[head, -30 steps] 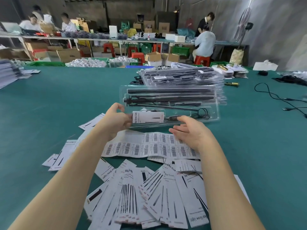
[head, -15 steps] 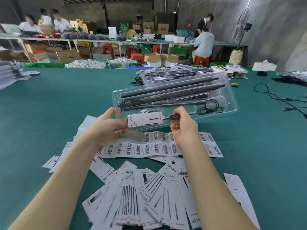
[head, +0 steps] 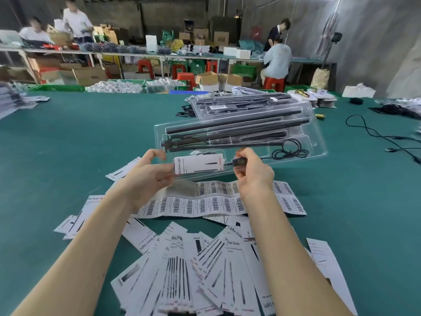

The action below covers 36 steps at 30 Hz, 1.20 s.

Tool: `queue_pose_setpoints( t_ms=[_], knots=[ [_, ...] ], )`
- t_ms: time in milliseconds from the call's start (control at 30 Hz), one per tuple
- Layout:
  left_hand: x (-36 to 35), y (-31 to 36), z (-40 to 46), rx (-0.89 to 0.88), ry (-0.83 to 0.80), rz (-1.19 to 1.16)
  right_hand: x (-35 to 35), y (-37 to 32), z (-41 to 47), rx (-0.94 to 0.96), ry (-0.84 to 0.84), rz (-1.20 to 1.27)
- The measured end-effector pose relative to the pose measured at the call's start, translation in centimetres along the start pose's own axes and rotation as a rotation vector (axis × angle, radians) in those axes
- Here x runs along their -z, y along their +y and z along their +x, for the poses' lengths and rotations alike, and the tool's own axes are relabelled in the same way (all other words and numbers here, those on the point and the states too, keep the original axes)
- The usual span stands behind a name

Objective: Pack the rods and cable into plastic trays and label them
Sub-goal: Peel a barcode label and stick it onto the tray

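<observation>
The right hand [head: 254, 176] has its fingers curled round the near edge of the clear plastic tray [head: 319, 142], thumb on top beside the small black controller [head: 239, 161] on the cable [head: 289, 149]. The left hand [head: 148, 176] grips the tray's near left corner, its fingers bent up behind the plastic and its thumb blurred, so just how it presses I cannot tell. Between the two hands a white label card [head: 198, 165] printed "Grow Light" lies in the tray's near compartment. The tray is held up off the green table [head: 79, 137], tilted, its right end higher and farther away. Black rods [head: 234, 124] lie lengthwise in its long channels, and the cable sits coiled in the right near pocket. Under the hands a strip of barcode stickers [head: 218, 201] lies flat on the table, and nearer the table's front edge white label cards [head: 182, 270] are fanned in a loose heap. Beyond the held tray, toward the far edge, stands a stack of filled trays [head: 246, 103]. A loose black cord [head: 373, 131] trails toward the right edge.
</observation>
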State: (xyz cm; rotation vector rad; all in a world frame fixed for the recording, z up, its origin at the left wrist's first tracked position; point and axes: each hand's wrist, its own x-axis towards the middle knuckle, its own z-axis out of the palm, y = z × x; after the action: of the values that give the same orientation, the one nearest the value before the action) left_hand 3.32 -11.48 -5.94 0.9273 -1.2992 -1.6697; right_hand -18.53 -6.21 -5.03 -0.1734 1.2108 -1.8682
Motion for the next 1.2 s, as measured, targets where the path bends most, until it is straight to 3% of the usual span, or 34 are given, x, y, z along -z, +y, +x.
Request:
queue_pose_setpoints(
  t_ms=[67, 200, 367, 533, 1200],
  knots=[
    [-0.3, 0.1, -0.1, 0.008, -0.03, -0.123, -0.1, -0.2, -0.1, -0.006, -0.063, -0.01],
    [-0.3, 0.5, -0.3, -0.062, 0.088, -0.168, 0.9, -1.2, -0.3, -0.069, -0.324, -0.056],
    [1.1, 0.3, -0.6, -0.07, 0.183, -0.27, 3.8, -3.7, 1.4, 0.044, -0.11, 0.235],
    [1.6, -0.5, -0.3, -0.052, 0.181, -0.214, 4.9, -4.3, 1.7, 0.068, 0.084, 0.148],
    [1.6, -0.9, -0.3, -0.012, 0.203, -0.177, 6.4, -4.7, 2.0, 0.067, 0.214, -0.005]
  ],
)
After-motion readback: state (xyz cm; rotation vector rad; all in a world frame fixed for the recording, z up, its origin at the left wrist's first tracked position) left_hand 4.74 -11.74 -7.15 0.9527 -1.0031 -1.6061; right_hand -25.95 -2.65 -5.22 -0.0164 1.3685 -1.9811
